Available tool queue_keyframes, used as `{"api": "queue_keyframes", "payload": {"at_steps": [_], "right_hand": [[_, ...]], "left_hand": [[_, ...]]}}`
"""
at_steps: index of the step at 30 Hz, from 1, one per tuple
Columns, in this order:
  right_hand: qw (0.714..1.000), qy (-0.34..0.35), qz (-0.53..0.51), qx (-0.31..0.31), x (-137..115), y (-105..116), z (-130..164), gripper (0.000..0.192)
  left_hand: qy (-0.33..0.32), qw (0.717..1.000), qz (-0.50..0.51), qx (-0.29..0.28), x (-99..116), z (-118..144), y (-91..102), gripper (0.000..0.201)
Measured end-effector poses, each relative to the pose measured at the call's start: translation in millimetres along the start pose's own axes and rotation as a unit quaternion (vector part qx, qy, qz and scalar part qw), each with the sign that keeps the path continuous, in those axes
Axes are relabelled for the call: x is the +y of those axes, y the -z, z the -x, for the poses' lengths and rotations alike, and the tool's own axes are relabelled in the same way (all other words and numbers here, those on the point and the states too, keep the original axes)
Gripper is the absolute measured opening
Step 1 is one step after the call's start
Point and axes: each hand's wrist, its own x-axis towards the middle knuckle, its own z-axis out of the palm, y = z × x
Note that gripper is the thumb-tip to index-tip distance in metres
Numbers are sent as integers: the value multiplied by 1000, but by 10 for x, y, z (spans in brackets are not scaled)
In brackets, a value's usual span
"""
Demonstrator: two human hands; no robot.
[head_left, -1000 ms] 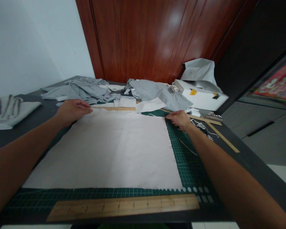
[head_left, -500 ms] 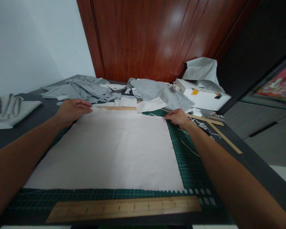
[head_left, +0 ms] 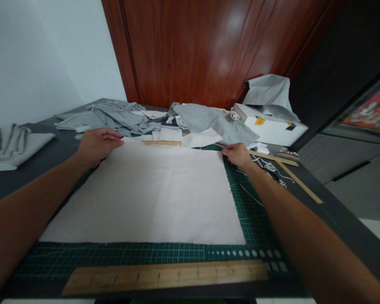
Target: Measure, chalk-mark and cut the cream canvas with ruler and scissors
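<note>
**A:** What is the largest item before you?

**B:** The dark table [head_left: 332, 211], which carries everything. On it lies the green cutting mat [head_left: 253, 211], its grid showing along the near and right sides.

**A:** And on the mat?

**B:** The pale pink fabric sheet [head_left: 152, 198], spread flat, covering most of the mat. Its near edge runs parallel to the long wooden ruler [head_left: 164, 276], which lies on the mat's near border, apart from the sheet.

**A:** Where do you hold the sheet?

**B:** At its two far corners. Your left hand [head_left: 96, 143] rests palm down on the far left corner, fingers extended and lying flat on the cloth. Your right hand [head_left: 237, 155] is at the far right corner, fingers curled over the edge; whether you pinch the cloth or only press it cannot be told.

**A:** What lies beyond the sheet?

**B:** A heap of grey cloth [head_left: 205, 120], reaching left across the table's far side, with white scraps [head_left: 201, 137] before it. A white box [head_left: 272, 126] stands at the far right. A second wooden ruler [head_left: 161, 142] shows just past the sheet's far edge, and a thin wooden stick [head_left: 299, 181] lies to the right of your right hand, near a tangle of white cord [head_left: 269, 165].
</note>
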Motion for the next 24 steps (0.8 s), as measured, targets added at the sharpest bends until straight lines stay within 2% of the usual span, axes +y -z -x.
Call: {"api": "queue_keyframes", "payload": {"at_steps": [5, 10, 18, 21, 24], "right_hand": [[1000, 4, 12, 18, 4, -11, -13, 24], [1000, 4, 18, 25, 9, -25, -38, 25], [999, 9, 14, 34, -5, -26, -4, 24], [999, 16, 2, 28, -24, -2, 35, 24], [999, 39, -21, 18, -40, 97, 156, 25]], "left_hand": [[93, 995, -41, 14, 201, 22, -43, 39], [130, 989, -73, 19, 300, -3, -83, 39], [79, 986, -149, -2, 433, 92, -14, 44], [32, 978, -203, -18, 608, 149, 10, 60], [-34, 971, -229, -61, 863, 338, -9, 58]]}}
